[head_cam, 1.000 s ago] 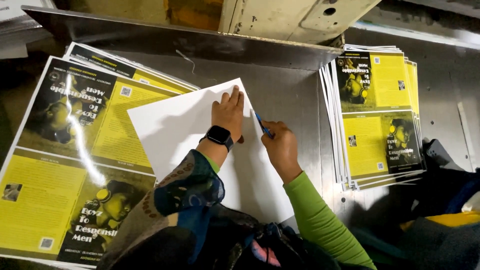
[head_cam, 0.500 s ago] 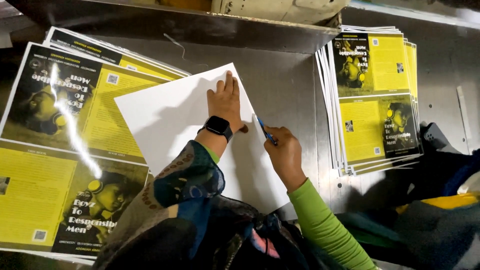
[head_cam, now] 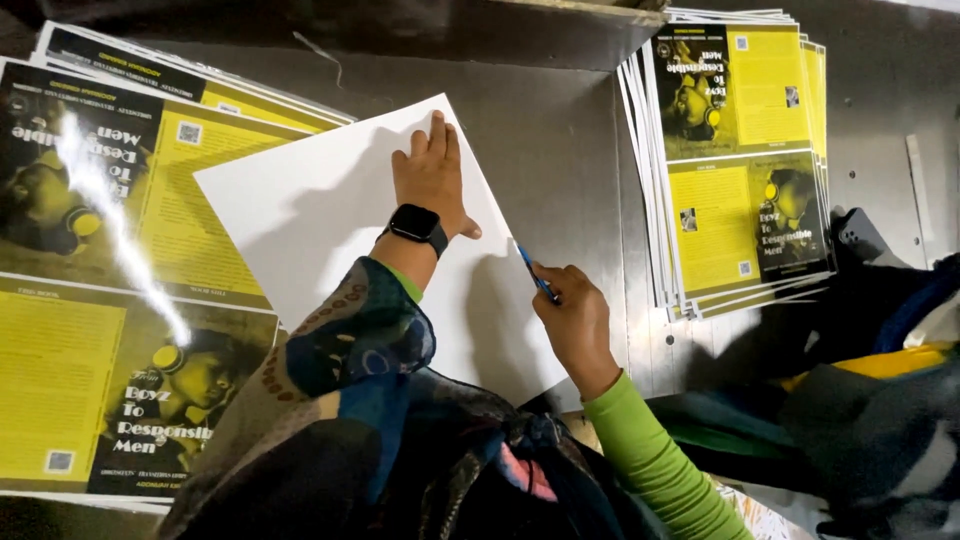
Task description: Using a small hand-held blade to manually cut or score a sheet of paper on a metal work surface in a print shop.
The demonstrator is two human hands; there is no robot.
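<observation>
A large white sheet (head_cam: 330, 215) lies tilted on the grey metal table (head_cam: 550, 130). My left hand (head_cam: 432, 178), with a black smartwatch on the wrist, presses flat on the sheet near its upper right corner, fingers together. My right hand (head_cam: 575, 320) grips a thin blue tool (head_cam: 536, 274) whose tip touches the sheet's right edge. Whether it is a pen or a blade I cannot tell.
A stack of glossy yellow-and-black printed covers (head_cam: 110, 250) lies at the left, partly under the white sheet. A second stack of the same covers (head_cam: 740, 160) sits at the right. Dark cloth and bags (head_cam: 880, 330) crowd the lower right. A metal ledge (head_cam: 500, 30) runs along the back.
The view has shifted so the sheet and hands sit lower in frame. My right hand with the blue tool has slid slightly down along the sheet's right edge. My left hand stays flat.
</observation>
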